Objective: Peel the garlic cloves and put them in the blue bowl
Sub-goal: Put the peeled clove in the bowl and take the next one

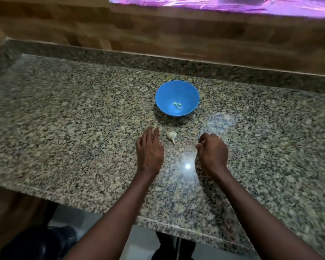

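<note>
Granite counter below wood-tiled wall; left hand flat, right hand curled, contents unclear.

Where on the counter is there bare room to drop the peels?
The granite counter lies bare left of the blue bowl and left hand, and right of the right hand. It is crowded only in the middle, where the garlic bulb lies between hands and bowl.
</note>
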Tool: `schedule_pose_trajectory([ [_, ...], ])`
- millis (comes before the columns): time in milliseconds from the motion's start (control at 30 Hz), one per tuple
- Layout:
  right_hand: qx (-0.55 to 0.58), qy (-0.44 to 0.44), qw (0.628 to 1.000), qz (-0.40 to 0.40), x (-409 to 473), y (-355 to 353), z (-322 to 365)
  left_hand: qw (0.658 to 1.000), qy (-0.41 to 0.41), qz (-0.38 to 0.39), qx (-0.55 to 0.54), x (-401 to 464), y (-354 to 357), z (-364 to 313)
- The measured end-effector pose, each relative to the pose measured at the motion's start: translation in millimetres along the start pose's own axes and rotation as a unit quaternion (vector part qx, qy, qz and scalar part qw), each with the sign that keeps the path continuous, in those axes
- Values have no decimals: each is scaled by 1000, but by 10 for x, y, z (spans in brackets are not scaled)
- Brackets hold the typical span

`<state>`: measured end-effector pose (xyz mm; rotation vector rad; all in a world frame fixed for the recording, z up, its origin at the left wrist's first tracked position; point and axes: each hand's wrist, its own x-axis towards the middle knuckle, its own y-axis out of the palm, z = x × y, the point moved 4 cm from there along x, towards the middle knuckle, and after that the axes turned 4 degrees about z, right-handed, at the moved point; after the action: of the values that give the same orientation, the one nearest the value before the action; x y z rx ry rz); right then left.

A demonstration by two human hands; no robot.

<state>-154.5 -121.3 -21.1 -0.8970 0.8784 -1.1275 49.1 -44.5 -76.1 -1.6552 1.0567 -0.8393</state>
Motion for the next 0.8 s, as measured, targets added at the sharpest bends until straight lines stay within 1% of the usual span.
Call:
schedule_pose_trajectory([
  [67,7,-4,1000,4,51,3,0,1000,7,3,13,-4,22,24],
  [133,41,-12,999,-1,110,-68,45,1000,4,10,13,-17,18,28],
  [234,151,-43,986,-62,256,-382,278,1000,-4,19,8,-31,-4,3],
  [300,174,-83,975,-106,419,-589,527,1000,-4,21,6,-39,-14,0],
  [367,156,-121,973,-119,628,-669,781,1000,-4,19,9,-40,-15,1],
  [400,137,-136,975,-109,745,-647,879,1000,-5,17,10,-36,-20,-3],
  [534,25,-157,987,-17,1046,-400,1032,1000,-4,14,5,-36,-41,-20],
  [601,17,-164,986,-13,1062,-364,1019,1000,-4,13,-2,-30,-44,-21],
  [701,86,-180,976,-89,860,-466,914,998,-22,4,-51,-22,-58,-5],
  [767,133,-158,969,-134,616,-510,777,994,-30,-11,-100,3,-104,-2],
  [801,149,-140,969,-141,493,-487,701,992,-28,-18,-124,16,-140,-19],
])
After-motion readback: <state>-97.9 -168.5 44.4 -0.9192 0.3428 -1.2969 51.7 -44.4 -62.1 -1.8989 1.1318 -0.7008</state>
